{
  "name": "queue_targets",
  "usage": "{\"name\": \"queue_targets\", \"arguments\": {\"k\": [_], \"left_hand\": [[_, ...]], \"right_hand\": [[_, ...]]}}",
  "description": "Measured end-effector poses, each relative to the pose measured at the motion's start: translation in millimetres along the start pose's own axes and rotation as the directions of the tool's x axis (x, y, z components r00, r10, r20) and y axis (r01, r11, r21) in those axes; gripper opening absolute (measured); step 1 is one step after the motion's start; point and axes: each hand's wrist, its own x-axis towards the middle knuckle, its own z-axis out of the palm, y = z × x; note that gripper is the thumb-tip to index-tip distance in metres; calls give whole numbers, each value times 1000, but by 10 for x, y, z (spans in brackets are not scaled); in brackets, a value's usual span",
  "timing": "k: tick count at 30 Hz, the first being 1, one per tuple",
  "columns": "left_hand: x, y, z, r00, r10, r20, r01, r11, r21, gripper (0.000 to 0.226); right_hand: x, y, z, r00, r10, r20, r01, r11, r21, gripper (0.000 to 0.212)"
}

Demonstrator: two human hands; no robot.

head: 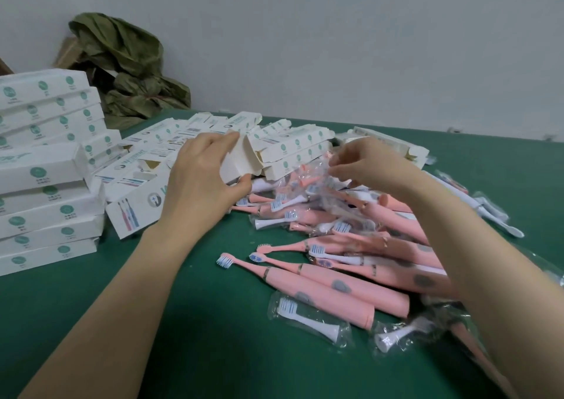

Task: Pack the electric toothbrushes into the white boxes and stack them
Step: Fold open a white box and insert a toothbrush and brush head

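Head view: over a green table (183, 337), the left hand (204, 175) grips 1 open white box (236, 162), thumb under it and fingers curled over its top, flaps gaping to the right. Just right of that mouth, the right hand (372, 166) pinches a crinkled clear bag (314, 175) between thumb and fingertips. Bag and box are near but apart. Pink toothbrushes (351, 279) lie heaped near right, under the right arm. Closed boxes (45, 212) stand stacked at left. Likely next, the bag travels left into the mouth.
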Motion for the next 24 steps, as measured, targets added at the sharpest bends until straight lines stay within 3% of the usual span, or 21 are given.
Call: {"name": "queue_targets", "arguments": {"k": [2, 4, 7, 10, 12, 14, 15, 17, 19, 21, 24], "left_hand": [[-4, 0, 4, 1000, 3, 4, -3, 1000, 0, 59], [-9, 0, 7, 1000, 1, 4, -1, 1000, -2, 59], [-14, 7, 5, 1000, -4, 8, 4, 1000, -7, 59], [-21, 13, 4, 1000, 7, 14, -7, 1000, -10, 58], [-26, 23, 0, 1000, 21, 11, -21, 999, -26, 56], [-33, 48, -1, 999, 38, 5, -37, 999, -36, 55], [-37, 66, 2, 999, 46, 0, -46, 998, -45, 54], [-38, 117, 5, 998, 61, -14, -62, 994, -85, 51], [-42, 165, -9, 996, 74, -48, -80, 987, -139, 48], [-49, 193, -21, 990, 94, -105, -110, 981, -161, 48], [-53, 193, -40, 984, 101, -146, -124, 979, -159, 48]], "right_hand": [[-85, -13, -56, 992, -64, 111, 91, 964, -252, 12], [-159, -21, -6, 967, -14, 255, 133, 880, -456, 15], [-198, 3, 177, 970, -53, 236, 181, 808, -561, 9], [-200, -56, 197, 976, -193, 103, 217, 909, -356, 6], [-229, -206, 151, 976, -217, 33, 215, 976, 45, 10], [-276, -393, 150, 976, -218, 33, 171, 844, 508, 9], [-291, -483, 183, 970, -236, 53, 149, 754, 640, 8], [-315, -640, 293, 951, -302, 70, 197, 764, 614, 9], [-276, -712, 428, 949, -314, 24, 279, 874, 398, 11], [-213, -718, 488, 964, -252, -82, 264, 933, 245, 13], [-142, -704, 450, 974, -164, -157, 192, 964, 186, 19]]}}
